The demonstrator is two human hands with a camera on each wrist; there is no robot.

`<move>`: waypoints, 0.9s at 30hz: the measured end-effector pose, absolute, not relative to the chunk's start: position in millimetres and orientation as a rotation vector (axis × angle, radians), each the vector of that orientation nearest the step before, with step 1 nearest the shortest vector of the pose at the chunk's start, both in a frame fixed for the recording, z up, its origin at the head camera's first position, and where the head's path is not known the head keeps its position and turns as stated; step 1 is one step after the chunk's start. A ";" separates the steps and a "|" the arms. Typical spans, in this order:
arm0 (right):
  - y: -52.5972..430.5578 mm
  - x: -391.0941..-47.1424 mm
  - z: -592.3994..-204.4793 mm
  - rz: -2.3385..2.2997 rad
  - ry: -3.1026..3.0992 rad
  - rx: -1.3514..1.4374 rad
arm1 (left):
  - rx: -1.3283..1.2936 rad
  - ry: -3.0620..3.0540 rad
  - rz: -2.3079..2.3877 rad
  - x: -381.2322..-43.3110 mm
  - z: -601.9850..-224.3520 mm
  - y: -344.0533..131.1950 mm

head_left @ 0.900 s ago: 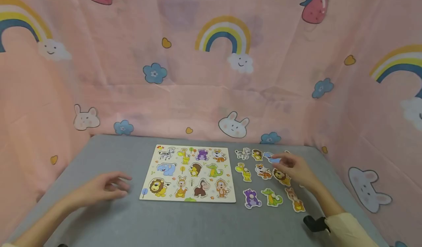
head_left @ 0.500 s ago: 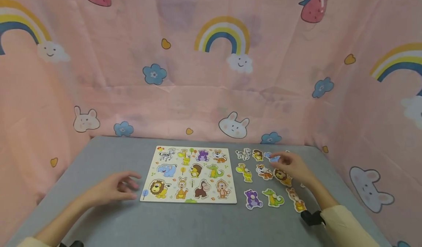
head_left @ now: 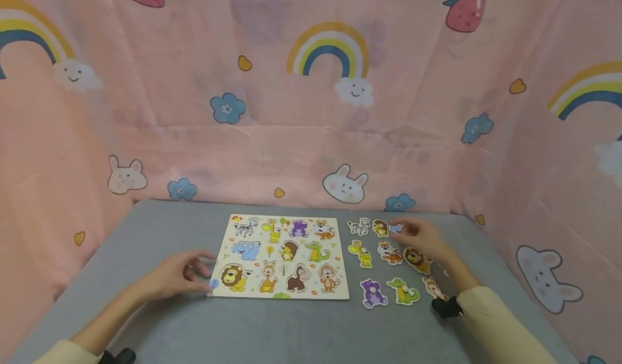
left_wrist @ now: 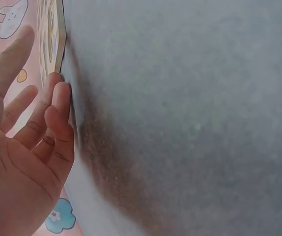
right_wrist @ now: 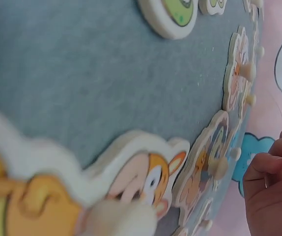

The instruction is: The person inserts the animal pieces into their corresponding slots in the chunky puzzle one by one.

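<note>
My left hand (head_left: 177, 275), fingers loosely bent and thumb apart, is right at the left edge of an animal puzzle board (head_left: 305, 269). In the left wrist view, its fingertips overlap the board's corner (left_wrist: 57, 54). My right hand (head_left: 424, 238) hovers at the blue elephant piece (head_left: 396, 228), index finger and thumb parted around it and partly covering it. Nothing shows in its grasp. Closest to it lie the hedgehog piece (head_left: 380, 228), the lion piece (head_left: 417, 260) and the tiger piece (head_left: 390, 253).
More knobbed pieces lie right of the board: zebra (head_left: 358, 227), giraffe (head_left: 360, 254), purple hippo (head_left: 373, 293), crocodile (head_left: 403, 291). The kangaroo piece (head_left: 432, 287) is partly hidden by the right wrist's black device (head_left: 447, 307). A pink curtain (head_left: 272, 153) backs the grey table (head_left: 272, 331).
My left hand has moved right, up to the board's left edge. My right hand has shifted slightly left over the elephant piece, covering more of it. The board and pieces have stayed put.
</note>
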State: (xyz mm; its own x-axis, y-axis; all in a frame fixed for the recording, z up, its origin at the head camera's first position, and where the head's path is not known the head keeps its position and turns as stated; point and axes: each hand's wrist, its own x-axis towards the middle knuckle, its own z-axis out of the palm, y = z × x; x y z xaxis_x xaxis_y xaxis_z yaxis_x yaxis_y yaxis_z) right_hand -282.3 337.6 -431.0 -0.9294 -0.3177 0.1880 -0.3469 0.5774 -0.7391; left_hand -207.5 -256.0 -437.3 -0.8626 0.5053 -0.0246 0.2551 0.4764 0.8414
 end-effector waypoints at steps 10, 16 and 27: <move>329.9 -296.4 -436.9 1.337 -2.742 0.605 | 0.662 2.496 1.292 -211.4 -441.2 -252.5; 323.9 -306.0 -437.4 1.357 -2.791 0.464 | 0.667 2.509 1.286 -213.7 -441.8 -252.7; 309.3 -315.3 -444.5 1.397 -2.754 0.405 | 0.686 2.515 1.257 -213.9 -442.6 -251.7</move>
State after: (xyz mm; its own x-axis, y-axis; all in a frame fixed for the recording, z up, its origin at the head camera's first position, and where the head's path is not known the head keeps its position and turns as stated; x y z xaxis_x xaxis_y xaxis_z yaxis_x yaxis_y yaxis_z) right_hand -315.3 309.3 -444.5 -0.9658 -0.2179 0.1403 -0.2419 0.5640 -0.7895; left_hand -213.9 -251.7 -442.6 -0.8590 0.5119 -0.0102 0.2989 0.5176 0.8017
